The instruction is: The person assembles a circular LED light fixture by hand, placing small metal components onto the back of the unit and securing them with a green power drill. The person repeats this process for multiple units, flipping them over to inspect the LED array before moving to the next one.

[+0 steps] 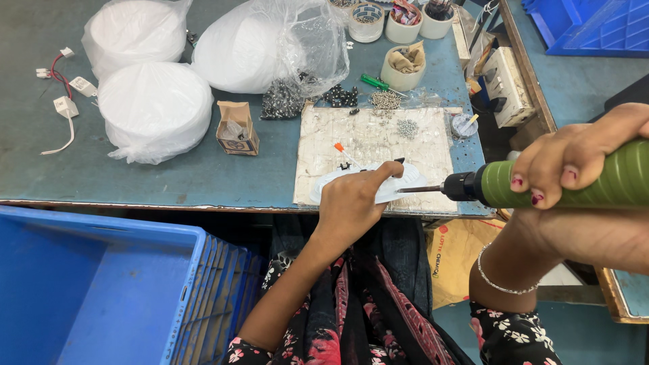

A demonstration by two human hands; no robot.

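My left hand (353,201) presses down on a round white plastic disc (405,181) that lies on a worn clear mat (378,145) at the table's front edge. My right hand (574,169) grips a green electric screwdriver (541,184) held sideways. Its black chuck and metal bit point left, and the bit's tip sits at the disc's right edge, close to my left fingers. A short wire with an orange tip (340,147) pokes up from the disc's far side.
Three bagged stacks of white discs (154,108) sit at the back left, beside a small cardboard box (237,128). Piles of screws (385,100), white cups (402,67) and a power strip (508,84) stand behind the mat. A blue crate (101,290) is at my lower left.
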